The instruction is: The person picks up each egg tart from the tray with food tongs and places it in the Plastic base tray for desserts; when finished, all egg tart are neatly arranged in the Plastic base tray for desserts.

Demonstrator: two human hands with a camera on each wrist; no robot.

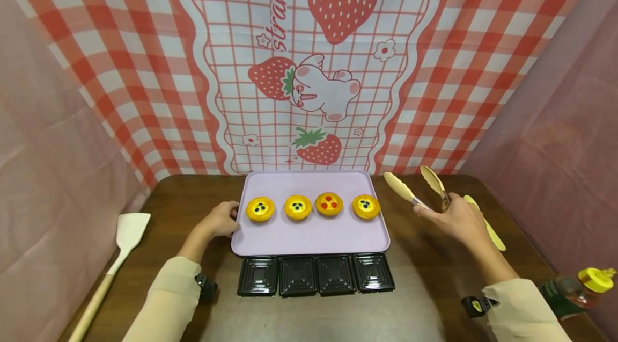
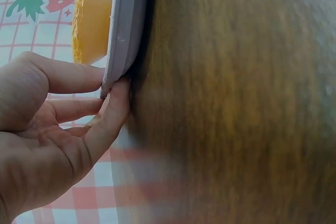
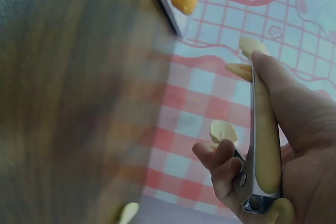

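Four tarts (image 1: pixel 298 207) in the count: finding three with blue dots and one, third from left, with red pieces, all in a row on the pale purple tray (image 1: pixel 309 239). Resting on the table (image 1: pixel 181 205), just behind four black containers (image 1: pixel 298 276).

Gripping the tray's left edge with the left hand (image 1: pixel 223 219), pinching between digits above and below the rim. Holding tongs (image 1: pixel 399 186) in the right hand (image 1: pixel 458 218), curling fingers around the handles, pointing the spread tips away beyond the tray's right edge. Touching no tart.

Judging the tray light, stiff and smooth, probably sliding readily under a push; favouring a steady hold at the rim, well clear of the tarts. Rating the tarts light, with firmness uncertain from sight alone; allowing for a crumbly crust and possible slipping between smooth tips. Recommending a gentle, level squeeze on opposite sides of the crust, below the topping. Warning against crowding at the middle pair, sitting closer together than the outer ones.
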